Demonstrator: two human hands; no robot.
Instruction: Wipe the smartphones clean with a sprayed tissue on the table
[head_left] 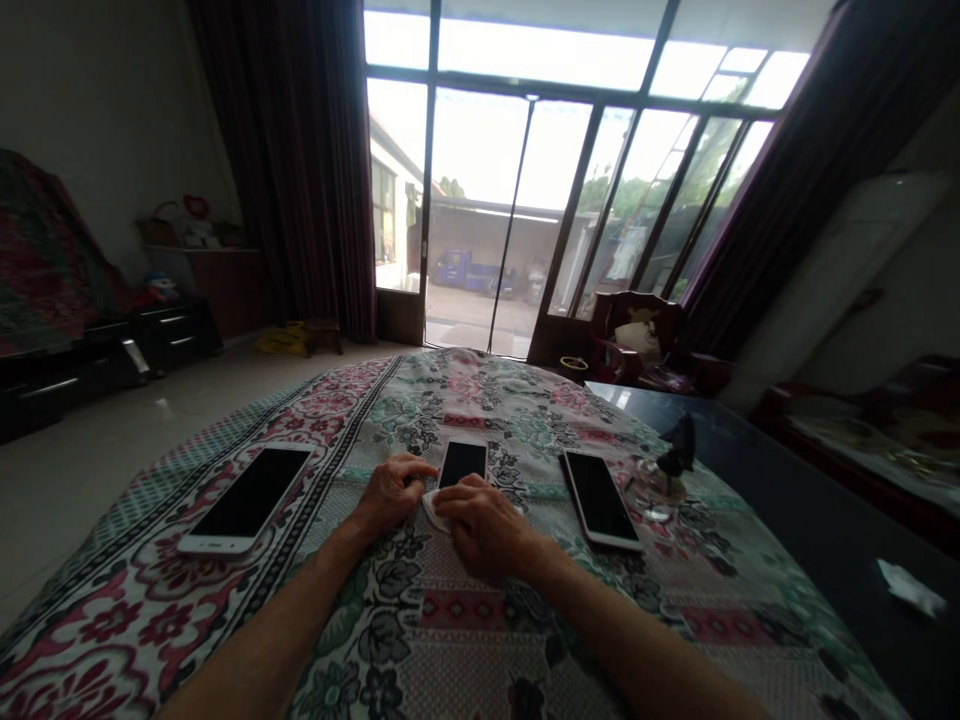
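Observation:
A white-framed smartphone (463, 460) with a dark screen lies on the patterned cloth between my hands. My left hand (391, 492) has its fingers bent, with the fingertips at the phone's left edge. Under the curled fingers of my right hand (491, 525), a folded white tissue (435, 511) is pressed against the phone's near end, which the hand covers. A larger white smartphone (247, 498) lies face up to the left, apart from my left hand. Another white smartphone (601, 499), also dark-screened, lies to the right of my right hand.
A clear glass dish (654, 490) with a dark object above it stands beyond the right phone. On the dark tabletop (795, 530) at right lies a crumpled white tissue (910, 588). A wooden chair (637, 340) stands near the glass doors, with dark curtains (300, 170) at the sides.

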